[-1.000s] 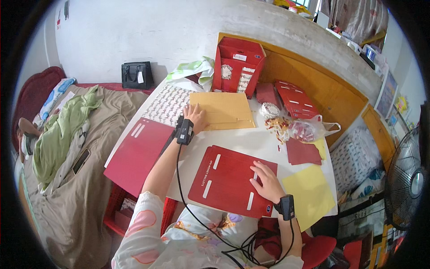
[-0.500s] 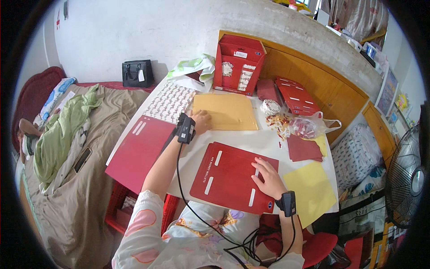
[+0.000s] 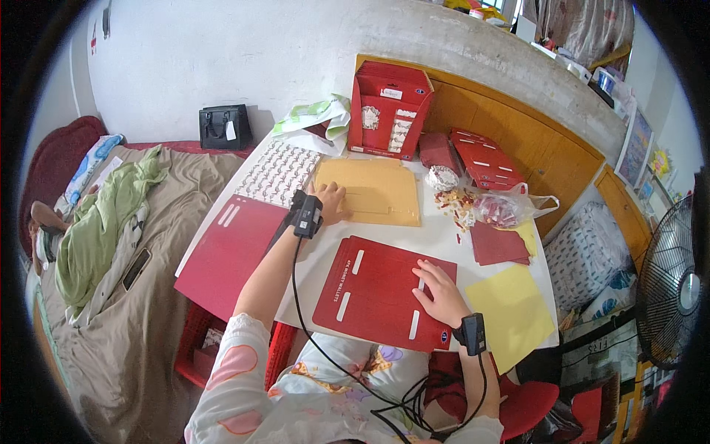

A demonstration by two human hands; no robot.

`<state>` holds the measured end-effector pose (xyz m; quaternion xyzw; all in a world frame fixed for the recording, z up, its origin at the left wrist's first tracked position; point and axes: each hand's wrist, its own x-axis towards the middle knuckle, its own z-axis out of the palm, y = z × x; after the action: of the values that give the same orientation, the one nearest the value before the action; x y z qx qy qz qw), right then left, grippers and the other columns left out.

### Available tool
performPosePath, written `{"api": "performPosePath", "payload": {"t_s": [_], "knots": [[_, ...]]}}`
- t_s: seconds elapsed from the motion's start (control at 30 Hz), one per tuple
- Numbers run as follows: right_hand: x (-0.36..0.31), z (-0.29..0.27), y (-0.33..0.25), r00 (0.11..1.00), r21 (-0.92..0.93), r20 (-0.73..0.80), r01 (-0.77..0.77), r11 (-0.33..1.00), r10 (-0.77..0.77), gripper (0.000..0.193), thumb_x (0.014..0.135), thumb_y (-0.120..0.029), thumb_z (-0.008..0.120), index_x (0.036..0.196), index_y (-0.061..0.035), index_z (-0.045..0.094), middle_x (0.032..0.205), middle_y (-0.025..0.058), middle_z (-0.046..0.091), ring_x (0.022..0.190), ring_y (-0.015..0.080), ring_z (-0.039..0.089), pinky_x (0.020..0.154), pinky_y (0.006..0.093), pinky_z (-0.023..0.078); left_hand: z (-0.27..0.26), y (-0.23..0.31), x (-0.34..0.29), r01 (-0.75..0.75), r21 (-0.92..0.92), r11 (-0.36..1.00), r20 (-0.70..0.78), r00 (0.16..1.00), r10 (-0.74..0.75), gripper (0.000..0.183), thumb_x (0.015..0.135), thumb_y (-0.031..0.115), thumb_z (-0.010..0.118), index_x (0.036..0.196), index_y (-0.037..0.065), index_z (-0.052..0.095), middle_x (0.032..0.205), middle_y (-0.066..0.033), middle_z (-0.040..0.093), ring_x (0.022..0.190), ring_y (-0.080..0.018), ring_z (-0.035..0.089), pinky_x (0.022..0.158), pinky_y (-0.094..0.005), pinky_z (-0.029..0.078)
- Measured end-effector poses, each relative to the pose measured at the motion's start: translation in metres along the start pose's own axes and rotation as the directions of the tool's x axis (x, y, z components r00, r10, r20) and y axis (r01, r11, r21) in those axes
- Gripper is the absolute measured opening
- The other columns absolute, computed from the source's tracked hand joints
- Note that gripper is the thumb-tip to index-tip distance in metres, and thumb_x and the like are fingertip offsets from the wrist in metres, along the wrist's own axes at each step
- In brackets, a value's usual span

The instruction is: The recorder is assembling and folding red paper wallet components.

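My left hand lies on the left part of a tan cardboard sheet at the middle of the table, fingers apart. Faint cut lines show on the sheet's surface. Close to me, my right hand rests palm down, fingers spread, on flat red printed card blanks with white slots. Their edges suggest more than one blank in the pile. Left of my left forearm is another stack of plain darker red card. A sheet of small patterned stickers lies beyond that stack.
A red display box stands at the back. Further right are more red card blanks, a clear plastic bag, loose small scraps and yellow paper. A fan stands right, a bed left. Cables hang from both wrists.
The tan cardboard has come slightly nearer under my left hand, and cut lines now show on it. My right hand stays on the red blanks. The whole view has shifted a little.
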<state>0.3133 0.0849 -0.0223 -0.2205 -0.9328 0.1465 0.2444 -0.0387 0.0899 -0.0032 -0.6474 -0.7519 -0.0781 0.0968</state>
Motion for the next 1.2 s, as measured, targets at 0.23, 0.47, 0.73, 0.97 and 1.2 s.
{"api": "performPosePath", "payload": {"t_s": [0.23, 0.47, 0.73, 0.97, 1.2], "knots": [[0.000, 0.001, 0.000, 1.000, 0.007, -0.005, 0.014, 1.000, -0.014, 0.038, 0.083, -0.018, 0.061, 0.117, -0.0019, 0.053, 0.129, 0.0165, 0.047, 0.121, 0.0332, 0.044, 0.101, 0.0415, 0.036, 0.024, 0.005, 0.013, 0.063, 0.021, 0.998, -0.162, 0.985, -0.058, 0.054, 0.077, 0.049, 0.059, 0.108, 0.005, 0.056, 0.109, -0.0158, 0.054, 0.105, -0.0330, 0.052, 0.095, -0.0567, 0.029], [-0.002, 0.002, 0.003, 1.000, 0.016, -0.005, 0.016, 1.000, -0.016, 0.041, 0.083, -0.018, 0.061, 0.119, -0.0013, 0.051, 0.129, 0.0164, 0.047, 0.121, 0.0333, 0.044, 0.102, 0.0418, 0.036, 0.023, 0.014, 0.011, 0.001, 0.054, 0.999, -0.159, 0.987, 0.007, 0.051, 0.081, 0.041, 0.057, 0.117, 0.006, 0.050, 0.118, -0.0152, 0.050, 0.111, -0.0320, 0.050, 0.098, -0.0594, 0.025], [0.003, -0.002, 0.008, 0.999, 0.004, -0.013, 0.041, 0.999, -0.041, 0.040, 0.081, -0.016, 0.062, 0.116, -0.0008, 0.051, 0.128, 0.0177, 0.048, 0.121, 0.0330, 0.043, 0.103, 0.0420, 0.035, -0.016, 0.085, -0.040, -0.396, -0.501, 0.770, 0.011, 0.886, 0.463, 0.043, 0.081, 0.036, 0.061, 0.109, 0.003, 0.057, 0.117, -0.0150, 0.054, 0.111, -0.0333, 0.049, 0.096, -0.0431, 0.037], [0.012, 0.000, 0.009, 0.943, 0.359, -0.060, -0.284, 0.889, 0.326, 0.034, 0.079, -0.002, 0.062, 0.112, 0.0011, 0.052, 0.119, 0.0178, 0.054, 0.108, 0.0265, 0.056, 0.085, 0.0343, 0.048, 0.002, 0.115, -0.087, -0.505, -0.255, 0.825, -0.074, 0.861, 0.504, 0.086, 0.080, 0.057, 0.057, 0.130, -0.009, 0.033, 0.135, -0.0280, 0.034, 0.128, -0.0387, 0.031, 0.106, -0.0462, 0.025], [0.023, 0.005, 0.014, 0.815, 0.891, 0.125, -0.343, 0.298, 0.566, 0.042, 0.087, -0.006, 0.057, 0.125, -0.0004, 0.041, 0.127, 0.0168, 0.047, 0.111, 0.0224, 0.052, 0.083, 0.0313, 0.049, 0.014, 0.115, -0.091, -0.479, -0.326, 0.815, -0.195, 0.878, 0.437, 0.088, 0.078, 0.059, 0.056, 0.129, -0.010, 0.035, 0.135, -0.0284, 0.034, 0.129, -0.0397, 0.031, 0.108, -0.0486, 0.023]]}}
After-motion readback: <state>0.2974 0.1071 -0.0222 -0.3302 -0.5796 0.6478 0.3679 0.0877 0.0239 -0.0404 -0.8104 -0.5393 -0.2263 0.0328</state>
